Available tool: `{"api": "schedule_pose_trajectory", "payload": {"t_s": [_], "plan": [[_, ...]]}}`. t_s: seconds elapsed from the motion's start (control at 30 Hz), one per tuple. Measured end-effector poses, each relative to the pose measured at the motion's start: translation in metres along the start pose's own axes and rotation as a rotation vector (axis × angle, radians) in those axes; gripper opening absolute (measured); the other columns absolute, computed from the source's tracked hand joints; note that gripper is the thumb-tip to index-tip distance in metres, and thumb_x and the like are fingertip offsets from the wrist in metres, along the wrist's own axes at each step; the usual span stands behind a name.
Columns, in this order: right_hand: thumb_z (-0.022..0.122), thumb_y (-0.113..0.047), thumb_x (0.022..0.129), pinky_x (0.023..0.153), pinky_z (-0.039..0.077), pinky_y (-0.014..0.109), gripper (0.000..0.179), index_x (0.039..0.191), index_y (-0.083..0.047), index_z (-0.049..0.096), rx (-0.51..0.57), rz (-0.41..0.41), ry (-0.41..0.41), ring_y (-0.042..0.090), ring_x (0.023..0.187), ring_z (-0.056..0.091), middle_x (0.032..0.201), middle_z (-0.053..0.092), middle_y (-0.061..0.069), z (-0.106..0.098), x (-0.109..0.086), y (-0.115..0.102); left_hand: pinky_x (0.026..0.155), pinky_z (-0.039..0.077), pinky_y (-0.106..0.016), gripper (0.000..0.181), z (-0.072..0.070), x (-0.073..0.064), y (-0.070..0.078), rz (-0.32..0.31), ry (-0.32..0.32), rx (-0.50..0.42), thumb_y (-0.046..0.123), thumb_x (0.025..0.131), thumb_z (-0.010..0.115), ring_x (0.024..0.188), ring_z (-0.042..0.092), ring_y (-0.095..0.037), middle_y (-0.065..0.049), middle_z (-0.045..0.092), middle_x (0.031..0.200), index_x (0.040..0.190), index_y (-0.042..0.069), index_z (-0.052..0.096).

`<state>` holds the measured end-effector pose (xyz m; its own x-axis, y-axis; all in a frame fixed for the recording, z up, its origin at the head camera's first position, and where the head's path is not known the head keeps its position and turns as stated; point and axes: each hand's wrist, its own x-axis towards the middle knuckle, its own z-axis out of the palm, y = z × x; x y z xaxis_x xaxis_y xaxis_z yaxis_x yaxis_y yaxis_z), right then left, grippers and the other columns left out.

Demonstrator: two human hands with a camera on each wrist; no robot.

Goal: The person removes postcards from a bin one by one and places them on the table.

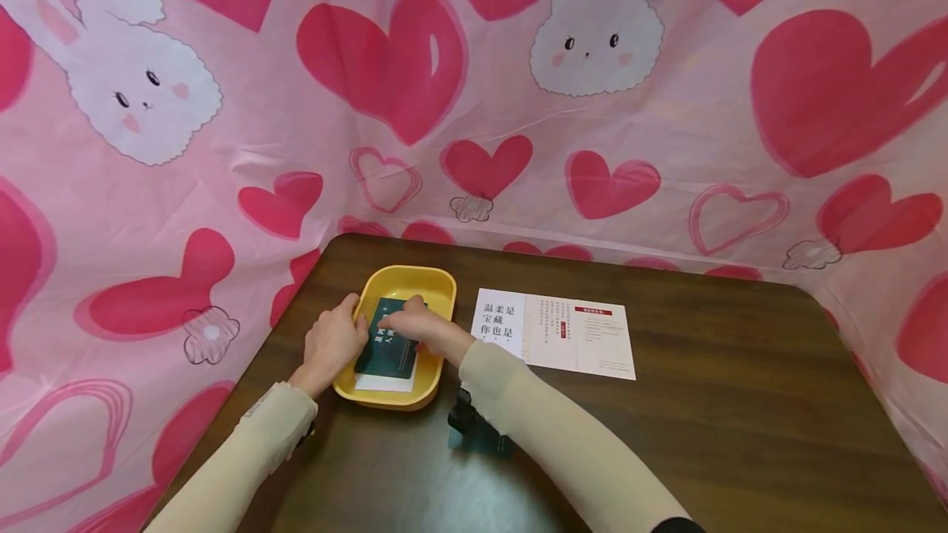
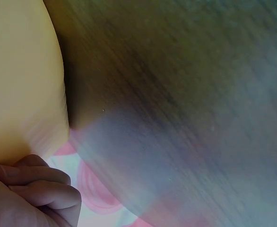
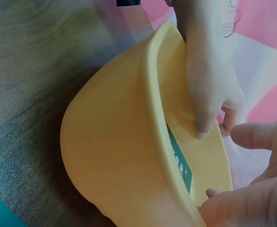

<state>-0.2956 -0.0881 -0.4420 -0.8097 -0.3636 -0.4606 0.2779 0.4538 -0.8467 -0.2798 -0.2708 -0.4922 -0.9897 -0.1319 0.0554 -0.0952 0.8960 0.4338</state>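
At centre-left of the head frame, a yellow, round-cornered plastic basin [image 1: 416,278] was set on the dark brown wooden desk [image 1: 704,410]. Its left rim was gripped by the left hand [image 1: 336,342], the thumb placed inside the wall and the other fingers curled outside. A dark green rectangular card with white characters [image 1: 387,360] was enclosed by the basin, laid over a white sheet [image 1: 381,383] whose lower edge was exposed. The right hand [image 1: 428,329] was extended over the right rim, its fingers loosely parted; whether the card was touched could not be told. A narrow strip of wood was left between that rim and a white printed paper leaflet [image 1: 573,340] at mid-frame; a broad stretch was seen from there to the desk's right edge. The far edge was bordered by a pink heart-patterned cloth [image 1: 518,118].
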Motion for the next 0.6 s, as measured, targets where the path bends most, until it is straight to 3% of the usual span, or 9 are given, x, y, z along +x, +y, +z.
{"api": "schedule_pose_trajectory", "payload": {"t_s": [0.2, 0.47, 0.6], "plan": [[0.072, -0.027, 0.097, 0.108, 0.047, 0.057, 0.070, 0.149, 0.002, 0.035, 0.058, 0.004, 0.028, 0.036, 0.127, 0.048, 0.139, 0.045, 0.019, -0.0032, 0.0027, 0.0011, 0.074, 0.061, -0.051, 0.048, 0.0010, -0.0001, 0.0015, -0.015, -0.012, -0.009, 0.020, 0.102, 0.064, 0.073, 0.063, -0.029, -0.018, 0.067, 0.098, 0.146, 0.004, 0.051], [0.073, -0.025, 0.098, 0.105, 0.049, 0.058, 0.059, 0.141, 0.000, 0.043, 0.094, -0.012, 0.043, 0.035, 0.126, 0.048, 0.135, 0.048, 0.016, -0.0055, 0.0019, 0.0024, 0.067, 0.059, -0.049, 0.044, 0.0017, -0.0004, 0.0026, 0.000, 0.009, 0.017, 0.021, 0.101, 0.064, 0.070, 0.062, -0.030, -0.017, 0.066, 0.090, 0.141, 0.004, 0.054], [0.074, -0.025, 0.096, 0.105, 0.049, 0.057, 0.055, 0.137, -0.002, 0.045, 0.118, -0.016, 0.046, 0.034, 0.125, 0.047, 0.131, 0.048, 0.014, -0.0080, 0.0008, 0.0025, 0.070, 0.060, -0.051, 0.045, 0.0003, -0.0006, 0.0035, -0.007, 0.001, 0.018, 0.021, 0.102, 0.064, 0.072, 0.063, -0.030, -0.018, 0.067, 0.094, 0.141, 0.004, 0.053]]}}
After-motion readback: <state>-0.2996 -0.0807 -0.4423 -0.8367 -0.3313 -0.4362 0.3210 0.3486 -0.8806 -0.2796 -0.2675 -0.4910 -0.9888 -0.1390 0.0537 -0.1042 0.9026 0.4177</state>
